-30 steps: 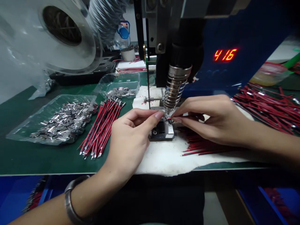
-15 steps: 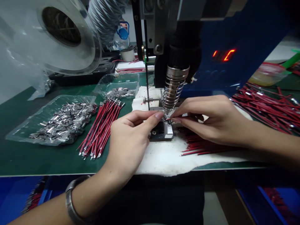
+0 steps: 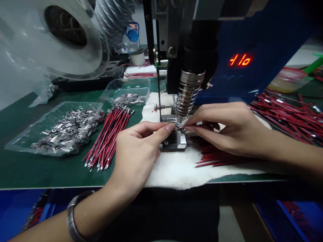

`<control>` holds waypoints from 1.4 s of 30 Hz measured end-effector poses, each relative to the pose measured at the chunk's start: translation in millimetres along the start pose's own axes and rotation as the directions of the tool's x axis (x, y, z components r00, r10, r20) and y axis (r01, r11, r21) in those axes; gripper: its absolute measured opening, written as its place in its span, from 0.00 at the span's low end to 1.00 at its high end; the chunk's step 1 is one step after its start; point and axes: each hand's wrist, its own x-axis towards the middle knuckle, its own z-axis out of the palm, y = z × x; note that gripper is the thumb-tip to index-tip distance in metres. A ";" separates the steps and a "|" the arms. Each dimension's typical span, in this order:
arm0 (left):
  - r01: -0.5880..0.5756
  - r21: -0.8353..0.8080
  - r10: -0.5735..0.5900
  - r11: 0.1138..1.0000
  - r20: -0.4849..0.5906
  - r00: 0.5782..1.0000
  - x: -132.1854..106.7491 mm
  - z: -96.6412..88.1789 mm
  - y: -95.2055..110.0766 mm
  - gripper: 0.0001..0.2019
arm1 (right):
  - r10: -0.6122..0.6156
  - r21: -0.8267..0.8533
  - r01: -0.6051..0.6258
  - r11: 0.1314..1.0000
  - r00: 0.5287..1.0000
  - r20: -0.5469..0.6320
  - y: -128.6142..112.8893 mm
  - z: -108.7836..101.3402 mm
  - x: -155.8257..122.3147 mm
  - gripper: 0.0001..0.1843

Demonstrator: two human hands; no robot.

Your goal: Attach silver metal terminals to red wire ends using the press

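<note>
Under the coil-wrapped soldering tip of a bench machine, both hands meet at a small metal fixture. My left hand is closed in a pinch at the fixture's left, on a small metal connector mostly hidden by thumb and finger. From the right, my right hand pinches a thin red-and-black wire, its end at the connector just below the tip. Below my right hand, a bundle of red-and-black wires lies on a white cloth.
Left on the green table stand a clear tray of metal connectors, a bundle of wires with connectors and a smaller clear tray. A big clear reel is behind. More wires lie right, beside the blue machine housing.
My left hand has shifted slightly left, its fingertips still at the fixture. My right hand has barely moved. The red display digits look different.
</note>
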 end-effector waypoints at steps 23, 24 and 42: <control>-0.060 -0.011 0.061 0.998 0.061 0.996 0.5 -1.9 1.5 0.08 | 0.010 -0.013 -0.011 1.000 1.000 -0.010 -1.1 0.3 0.4 0.08; -0.057 -0.013 0.058 0.998 0.065 0.996 0.6 -2.1 1.6 0.07 | 0.012 -0.012 -0.012 1.000 1.000 -0.005 -1.0 0.3 0.5 0.08; -0.062 0.051 0.060 0.997 0.051 0.997 0.3 0.7 1.1 0.10 | 0.033 -0.032 -0.034 0.999 0.999 -0.002 -2.8 0.3 1.1 0.07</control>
